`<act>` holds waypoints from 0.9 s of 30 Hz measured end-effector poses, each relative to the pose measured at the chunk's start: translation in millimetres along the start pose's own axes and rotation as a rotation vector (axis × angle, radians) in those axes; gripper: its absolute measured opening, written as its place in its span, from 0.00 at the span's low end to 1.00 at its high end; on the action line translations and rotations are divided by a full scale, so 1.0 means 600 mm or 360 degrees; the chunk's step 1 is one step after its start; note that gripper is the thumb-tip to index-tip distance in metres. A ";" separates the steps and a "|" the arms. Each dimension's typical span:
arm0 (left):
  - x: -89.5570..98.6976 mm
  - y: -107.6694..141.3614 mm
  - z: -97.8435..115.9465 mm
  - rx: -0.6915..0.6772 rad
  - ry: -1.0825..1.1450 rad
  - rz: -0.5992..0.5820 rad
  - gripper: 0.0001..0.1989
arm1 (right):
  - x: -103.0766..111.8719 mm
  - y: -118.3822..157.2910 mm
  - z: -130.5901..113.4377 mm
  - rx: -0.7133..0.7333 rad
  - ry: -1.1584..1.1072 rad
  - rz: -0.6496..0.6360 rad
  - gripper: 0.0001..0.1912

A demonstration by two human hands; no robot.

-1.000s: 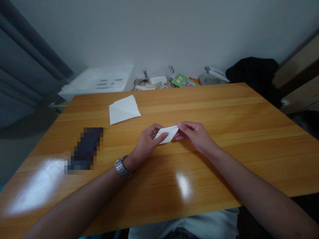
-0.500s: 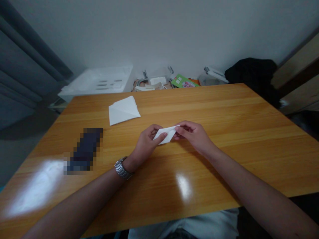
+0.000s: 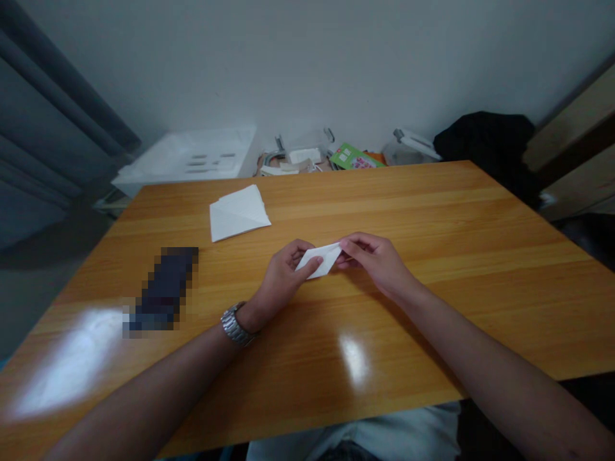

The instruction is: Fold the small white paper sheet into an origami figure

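Observation:
A small piece of folded white paper point(image 3: 325, 257) is held between my two hands above the middle of the table. My left hand point(image 3: 287, 272) is closed on its left end, the thumb lying flat on top and the fingers behind. With thumb and forefinger, my right hand point(image 3: 372, 259) pinches the paper's upper right corner. The fingers under the paper are partly hidden. Farther back on the left lies a stack of white paper sheets point(image 3: 239, 214), apart from both hands.
A dark, pixelated flat object point(image 3: 168, 285) lies on the wooden table point(image 3: 432, 218) at left. Behind the far edge stand a white foam box point(image 3: 192, 153), a green packet point(image 3: 355, 157) and a lidded clear container point(image 3: 413, 148). Black cloth point(image 3: 485, 137) is bundled at the back right.
My right thumb has shifted slightly on the paper's right corner, and less of that corner's tip shows. My left hand and the other things have stayed put.

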State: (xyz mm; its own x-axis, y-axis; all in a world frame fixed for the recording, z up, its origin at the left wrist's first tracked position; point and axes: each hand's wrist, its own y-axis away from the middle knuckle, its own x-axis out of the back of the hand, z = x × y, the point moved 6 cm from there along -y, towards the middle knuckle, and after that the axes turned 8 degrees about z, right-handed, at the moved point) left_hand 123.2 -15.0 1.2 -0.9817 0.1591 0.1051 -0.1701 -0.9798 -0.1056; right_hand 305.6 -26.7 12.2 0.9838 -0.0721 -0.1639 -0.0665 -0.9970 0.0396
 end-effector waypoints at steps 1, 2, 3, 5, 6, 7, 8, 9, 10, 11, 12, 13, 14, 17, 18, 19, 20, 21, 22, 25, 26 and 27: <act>0.000 0.000 0.000 0.0000 -0.0012 0.0003 0.17 | 0.000 0.000 0.000 0.0003 0.0000 -0.0002 0.17; 0.001 0.000 0.000 -0.0003 -0.0025 0.0005 0.17 | 0.000 0.000 0.000 0.0006 0.0003 -0.0008 0.17; 0.001 -0.001 0.001 -0.0007 -0.0035 0.0006 0.17 | 0.001 0.000 0.001 0.0010 0.0009 -0.0014 0.18; 0.001 -0.001 0.000 -0.0014 -0.0039 0.0011 0.16 | 0.001 0.000 0.002 0.0016 0.0025 -0.0022 0.18; 0.001 -0.001 0.000 -0.0020 -0.0030 0.0015 0.16 | 0.001 -0.001 0.002 0.0016 0.0033 -0.0022 0.18; 0.001 -0.001 0.000 -0.0026 -0.0017 0.0021 0.15 | 0.001 -0.001 0.002 0.0014 0.0040 -0.0021 0.19; 0.002 -0.002 0.000 -0.0031 -0.0006 0.0025 0.15 | 0.000 -0.001 0.002 0.0008 0.0043 -0.0024 0.19; 0.002 -0.002 0.000 -0.0033 0.0002 0.0027 0.15 | 0.000 -0.001 0.002 0.0002 0.0041 -0.0029 0.19; 0.002 -0.002 0.000 -0.0032 0.0004 0.0027 0.15 | -0.001 0.000 0.001 -0.0001 0.0040 -0.0036 0.19; 0.001 -0.002 0.000 -0.0028 0.0002 0.0021 0.15 | -0.001 0.000 0.000 0.0005 0.0047 -0.0046 0.19; 0.001 -0.002 0.000 -0.0023 -0.0002 0.0016 0.15 | -0.002 0.000 -0.001 0.0022 0.0067 -0.0061 0.19; 0.001 -0.002 0.000 -0.0018 -0.0006 0.0011 0.15 | -0.002 0.000 -0.001 0.0050 0.0103 -0.0081 0.19; 0.000 -0.001 0.000 -0.0016 -0.0009 0.0007 0.15 | -0.002 -0.001 -0.002 0.0086 0.0155 -0.0098 0.19; -0.001 -0.001 0.002 -0.0016 -0.0032 0.0000 0.15 | 0.001 -0.002 0.002 0.0163 0.0291 -0.0126 0.17; -0.001 -0.001 0.003 -0.0019 -0.0038 0.0006 0.15 | 0.002 -0.003 0.004 0.0161 0.0297 -0.0124 0.17; -0.001 -0.001 0.004 -0.0021 -0.0036 0.0010 0.15 | 0.003 -0.005 0.007 0.0148 0.0282 -0.0113 0.17; -0.001 -0.001 0.004 -0.0023 -0.0024 0.0012 0.15 | 0.005 -0.006 0.009 0.0130 0.0253 -0.0100 0.17; -0.001 -0.002 0.005 -0.0026 -0.0002 0.0014 0.16 | 0.006 -0.007 0.010 0.0111 0.0222 -0.0083 0.17; -0.001 -0.003 0.006 -0.0031 0.0023 0.0018 0.17 | 0.008 -0.009 0.011 0.0092 0.0193 -0.0061 0.17; 0.004 -0.008 0.005 -0.0078 0.0045 0.0068 0.20 | 0.015 -0.015 0.012 0.0043 0.0111 0.0034 0.17; 0.008 -0.010 0.004 -0.0101 0.0030 0.0106 0.20 | 0.017 -0.016 0.012 0.0031 0.0078 0.0071 0.17; 0.012 -0.012 0.004 -0.0130 0.0035 0.0151 0.20 | 0.019 -0.018 0.012 0.0021 0.0046 0.0107 0.17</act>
State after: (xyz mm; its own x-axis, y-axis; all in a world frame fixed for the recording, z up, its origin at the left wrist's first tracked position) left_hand 117.5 -7.1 5.3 -0.9951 0.0699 0.0693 -0.0821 -0.9776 -0.1940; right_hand 316.6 -17.1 2.8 0.9814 -0.1385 -0.1328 -0.1348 -0.9902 0.0363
